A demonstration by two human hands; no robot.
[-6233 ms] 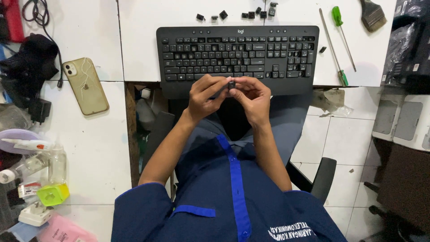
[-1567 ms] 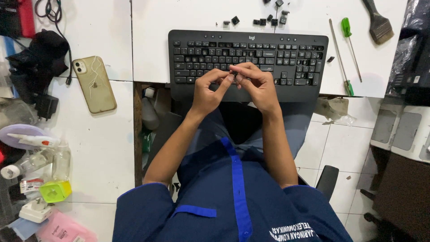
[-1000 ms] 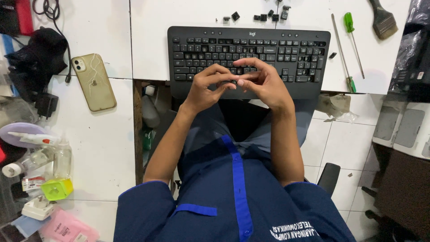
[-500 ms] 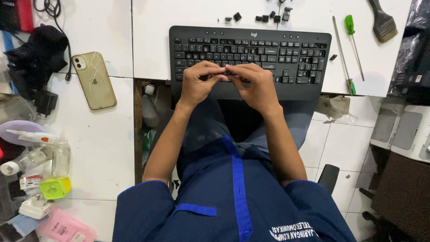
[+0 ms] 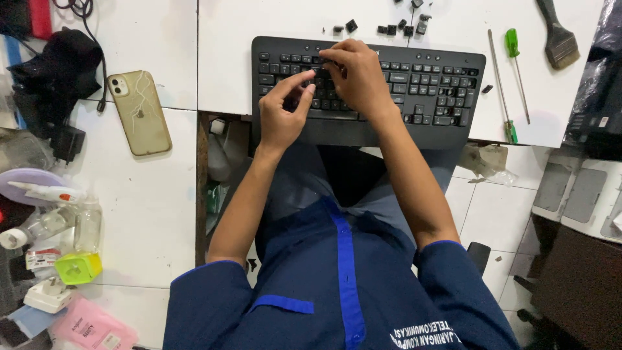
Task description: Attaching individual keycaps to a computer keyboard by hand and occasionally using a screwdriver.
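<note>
A: Where are the hands?

B: Both over the black keyboard, close together. The right hand is arched on the upper key rows with its fingertips pressed down; the left hand hovers just beside it, thumb and forefinger drawn near each other. Whether a keycap sits between them I cannot tell (the fingers hide that spot).

A: And around them?

B: Beyond the right hand's fingertips, past the keyboard's far edge, lie loose black keycaps. Well off to the right are a green-handled screwdriver and a brush. Left of the left hand, apart from it, a gold phone lies flat.

A: How would the keyboard handle?

B: I'd judge it stiff, light and broad, best taken by its two short ends or the bare wrist rest near the body. The caps look tiny, hard and smooth, likely to slip; pinch one by opposite sides, since the clips beneath probably snap easily.
</note>
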